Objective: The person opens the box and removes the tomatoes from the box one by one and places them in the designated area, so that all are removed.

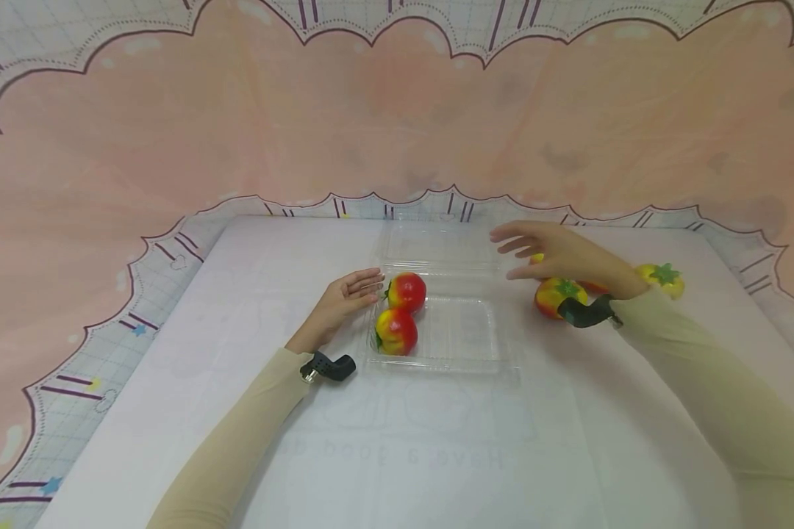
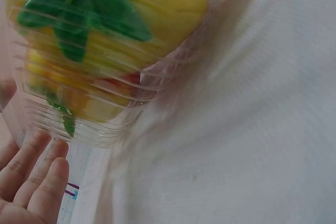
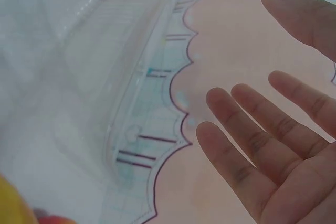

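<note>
Head view shows left hand [image 1: 339, 303], fingers extended, beside box [image 1: 466, 330] holding two fruits [image 1: 398, 332]; right hand [image 1: 565, 251], fingers apart, near loose fruits [image 1: 551, 297].

Soft, diffuse light, faint shadows on the white tabletop [image 1: 437, 492], wrist views dimmer and blurred.

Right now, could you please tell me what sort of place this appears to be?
Probably an indoor staged work area, judging by the white tabletop, the scalloped-pattern backdrop behind it, and the clear container holding two red-yellow fruits.
</note>
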A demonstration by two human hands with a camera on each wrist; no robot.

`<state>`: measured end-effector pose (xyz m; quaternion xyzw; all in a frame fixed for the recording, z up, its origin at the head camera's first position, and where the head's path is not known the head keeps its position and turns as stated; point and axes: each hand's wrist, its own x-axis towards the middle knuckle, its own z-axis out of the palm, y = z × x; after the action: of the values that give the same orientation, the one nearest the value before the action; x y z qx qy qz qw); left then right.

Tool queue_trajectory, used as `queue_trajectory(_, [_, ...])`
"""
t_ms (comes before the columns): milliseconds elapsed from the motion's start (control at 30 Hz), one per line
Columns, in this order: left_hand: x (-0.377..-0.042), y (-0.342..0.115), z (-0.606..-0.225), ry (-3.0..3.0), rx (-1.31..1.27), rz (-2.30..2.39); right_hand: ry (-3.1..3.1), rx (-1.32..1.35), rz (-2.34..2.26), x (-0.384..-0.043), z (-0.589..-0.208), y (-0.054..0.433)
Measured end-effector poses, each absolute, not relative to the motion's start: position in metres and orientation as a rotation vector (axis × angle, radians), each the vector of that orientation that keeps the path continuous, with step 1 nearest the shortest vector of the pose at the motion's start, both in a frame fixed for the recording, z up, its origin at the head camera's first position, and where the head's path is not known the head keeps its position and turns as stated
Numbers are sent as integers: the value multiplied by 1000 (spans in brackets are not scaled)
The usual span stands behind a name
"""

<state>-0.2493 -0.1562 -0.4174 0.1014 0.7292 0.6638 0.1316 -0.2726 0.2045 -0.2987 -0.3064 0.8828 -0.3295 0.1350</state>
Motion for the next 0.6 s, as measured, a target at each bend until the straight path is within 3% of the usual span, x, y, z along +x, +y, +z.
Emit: queue_trajectory(600, [-250,-155,-417,2119,271,1923,2471,-1068,-1020,-287,-306,162])
